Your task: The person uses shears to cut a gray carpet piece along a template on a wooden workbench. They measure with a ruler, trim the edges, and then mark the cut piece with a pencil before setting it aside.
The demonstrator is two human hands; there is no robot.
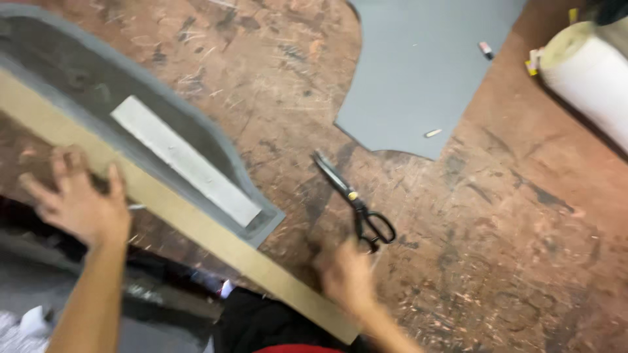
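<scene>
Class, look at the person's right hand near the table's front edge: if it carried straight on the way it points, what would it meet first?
Most likely the black-handled scissors: their loops lie just beyond the blurred right hand, though depth is uncertain.

Two bare hands — left (75, 202) and right (345, 278). One pair of scissors (353, 201). One grey sheet (418, 65). One long wooden strip (163, 209). One grey padded panel (131, 104) — one pale rectangular patch (186, 160) on it. One white roll (585, 75). Two chalk bits (432, 133) on the sheet.

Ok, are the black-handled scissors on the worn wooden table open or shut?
Shut. The black-handled scissors lie flat on the worn wooden table, blades together in one line, just beyond the blurred right hand, apparently untouched.
</scene>
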